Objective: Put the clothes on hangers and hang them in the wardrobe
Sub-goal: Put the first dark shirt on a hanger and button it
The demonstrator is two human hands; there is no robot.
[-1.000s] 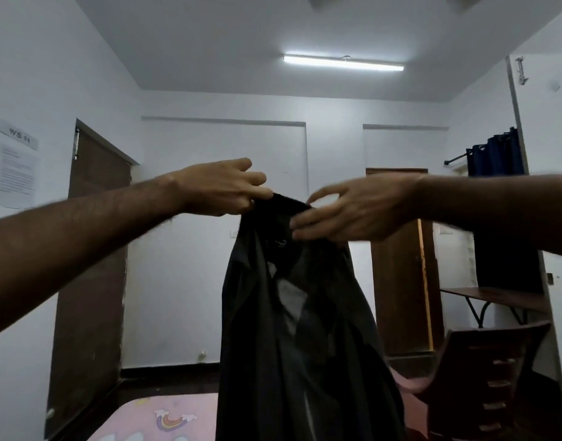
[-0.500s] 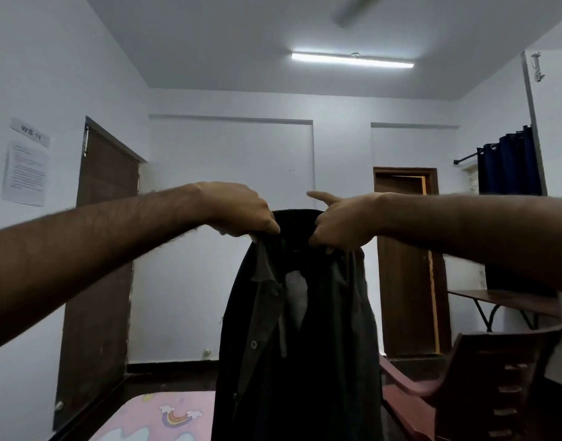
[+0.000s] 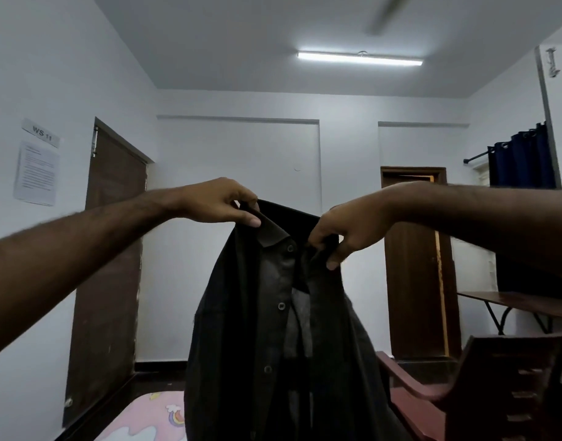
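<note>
There, shirt point(image 3: 273, 313) collar between fingers point(image 3: 252, 221)

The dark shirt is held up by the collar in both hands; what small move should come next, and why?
Probably fetch a hanger. The left hand and right hand pinch the collar of the dark shirt, which hangs open, and no hanger is in view.

The shirt point(image 3: 273, 329) hangs between and below the left hand point(image 3: 220, 202) and right hand point(image 3: 346, 230), which pinch its collar. A door point(image 3: 111, 249) stands beyond the left hand; a chair point(image 3: 483, 386) sits below the right hand, a bench point(image 3: 521, 305) behind it.
</note>
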